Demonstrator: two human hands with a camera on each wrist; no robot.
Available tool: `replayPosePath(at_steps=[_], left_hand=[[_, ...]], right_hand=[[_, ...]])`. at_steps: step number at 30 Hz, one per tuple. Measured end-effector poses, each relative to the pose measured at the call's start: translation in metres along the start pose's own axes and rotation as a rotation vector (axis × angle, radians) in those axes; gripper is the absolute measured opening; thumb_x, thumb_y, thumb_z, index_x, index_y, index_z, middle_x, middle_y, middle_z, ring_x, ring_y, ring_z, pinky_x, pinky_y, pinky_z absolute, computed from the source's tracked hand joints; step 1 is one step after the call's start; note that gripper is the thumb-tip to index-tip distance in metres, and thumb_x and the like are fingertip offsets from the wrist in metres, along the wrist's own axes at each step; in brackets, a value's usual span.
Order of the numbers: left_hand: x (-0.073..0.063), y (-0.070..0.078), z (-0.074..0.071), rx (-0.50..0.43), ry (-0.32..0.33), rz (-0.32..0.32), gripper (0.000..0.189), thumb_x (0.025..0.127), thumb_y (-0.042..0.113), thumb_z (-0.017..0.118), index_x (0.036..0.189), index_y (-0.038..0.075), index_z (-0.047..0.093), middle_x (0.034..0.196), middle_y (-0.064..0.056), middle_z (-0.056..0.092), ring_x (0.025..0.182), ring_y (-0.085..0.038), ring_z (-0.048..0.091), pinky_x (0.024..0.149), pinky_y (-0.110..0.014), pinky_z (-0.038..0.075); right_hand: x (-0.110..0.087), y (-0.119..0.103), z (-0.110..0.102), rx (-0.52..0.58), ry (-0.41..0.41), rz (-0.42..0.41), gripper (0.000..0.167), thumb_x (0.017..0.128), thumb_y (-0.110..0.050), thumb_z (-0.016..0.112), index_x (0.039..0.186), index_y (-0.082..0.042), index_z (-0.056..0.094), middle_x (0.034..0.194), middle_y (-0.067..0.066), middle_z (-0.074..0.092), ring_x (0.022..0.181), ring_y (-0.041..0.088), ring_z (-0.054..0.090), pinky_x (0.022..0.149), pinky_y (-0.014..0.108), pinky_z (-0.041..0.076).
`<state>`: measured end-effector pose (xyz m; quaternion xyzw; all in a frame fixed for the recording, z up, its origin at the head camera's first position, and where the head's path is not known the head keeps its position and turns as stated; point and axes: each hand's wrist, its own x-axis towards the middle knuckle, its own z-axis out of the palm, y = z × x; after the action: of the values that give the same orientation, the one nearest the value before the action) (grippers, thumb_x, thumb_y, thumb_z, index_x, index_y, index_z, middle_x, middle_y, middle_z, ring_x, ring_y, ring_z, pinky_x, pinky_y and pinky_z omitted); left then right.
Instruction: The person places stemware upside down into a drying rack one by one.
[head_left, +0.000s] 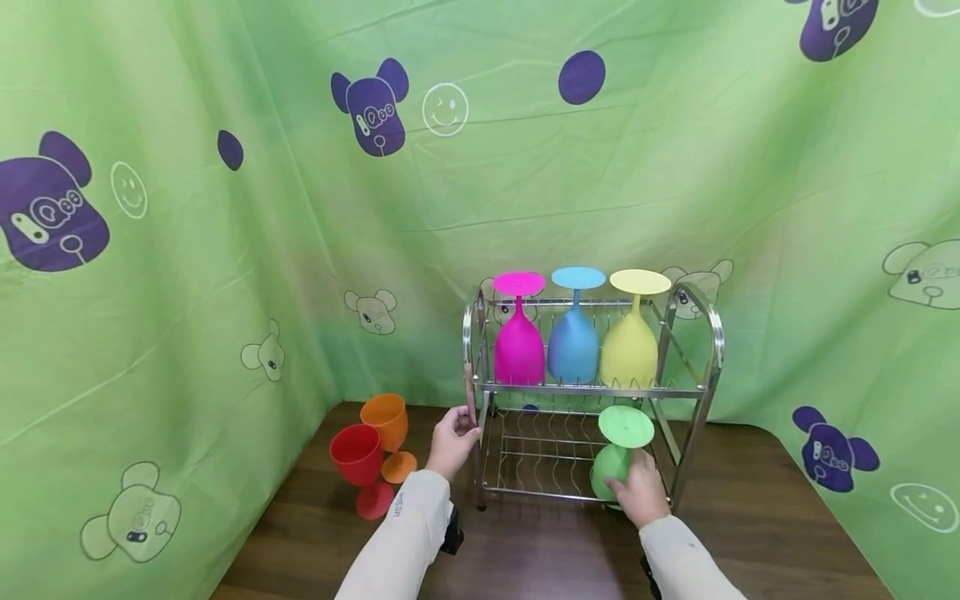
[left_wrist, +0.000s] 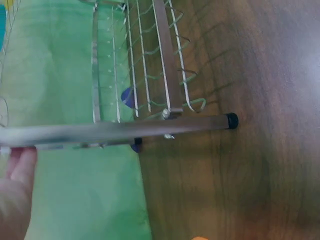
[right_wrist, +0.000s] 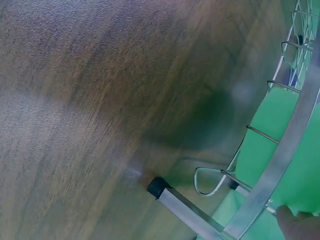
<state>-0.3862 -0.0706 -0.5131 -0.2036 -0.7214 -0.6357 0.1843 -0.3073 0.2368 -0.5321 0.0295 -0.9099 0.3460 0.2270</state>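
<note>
A two-tier metal dish rack stands on the wooden table, and my left hand grips its left front post. In the left wrist view, the fingers reach behind that post. On the right of the lower tier, a green goblet is upside down with its foot upward. My right hand holds its bowl from the right, thumb in front. Through the rack bars in the right wrist view, the green bowl shows beside the fingertips. Upside down on the upper tier are a pink goblet, a blue goblet and a yellow goblet.
Left of the rack, a red goblet and an orange goblet stand upright on the table. A green patterned cloth hangs behind and around the table.
</note>
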Motion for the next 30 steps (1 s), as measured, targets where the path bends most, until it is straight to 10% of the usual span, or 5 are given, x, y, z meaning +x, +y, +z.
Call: replayPosePath(at_steps=[4,13,17,30], left_hand=[[-0.003,-0.001,-0.007,-0.068,-0.013,-0.013,0.033,0.083,0.005,0.073,0.112,-0.005,0.060,0.093,-0.017,0.067,0.085,-0.026,0.065,0.075,-0.036,0.055],[-0.003,0.082,0.006,0.091,-0.069,-0.047,0.024,0.081,-0.017,0.059,0.105,-0.018,0.058,0.091,-0.030,0.064,0.081,-0.038,0.065,0.074,-0.037,0.055],[-0.010,0.096,0.002,0.091,-0.085,-0.116,0.025,0.082,-0.018,0.060,0.106,-0.020,0.057,0.093,-0.034,0.063,0.085,-0.046,0.063,0.077,-0.047,0.054],[-0.047,0.043,-0.047,0.174,0.215,-0.279,0.024,0.081,0.006,0.074,0.098,-0.007,0.066,0.089,-0.019,0.068,0.083,-0.032,0.065,0.075,-0.032,0.054]], right_hand=[[0.003,-0.002,0.004,0.007,-0.044,-0.010,0.068,0.072,0.005,0.074,0.126,0.021,0.036,0.115,0.044,0.045,0.108,0.059,0.044,0.090,0.065,0.038],[0.001,0.007,-0.010,0.001,-0.089,0.158,0.071,0.078,-0.003,0.071,0.135,0.017,0.032,0.123,0.044,0.042,0.112,0.060,0.041,0.091,0.067,0.036],[0.001,0.006,-0.015,-0.034,-0.095,0.178,0.073,0.079,-0.007,0.070,0.136,0.018,0.031,0.123,0.045,0.041,0.109,0.061,0.043,0.089,0.066,0.038],[-0.004,-0.014,-0.002,-0.034,-0.031,0.158,0.070,0.079,-0.011,0.070,0.135,0.013,0.036,0.126,0.040,0.039,0.111,0.059,0.042,0.088,0.067,0.037]])
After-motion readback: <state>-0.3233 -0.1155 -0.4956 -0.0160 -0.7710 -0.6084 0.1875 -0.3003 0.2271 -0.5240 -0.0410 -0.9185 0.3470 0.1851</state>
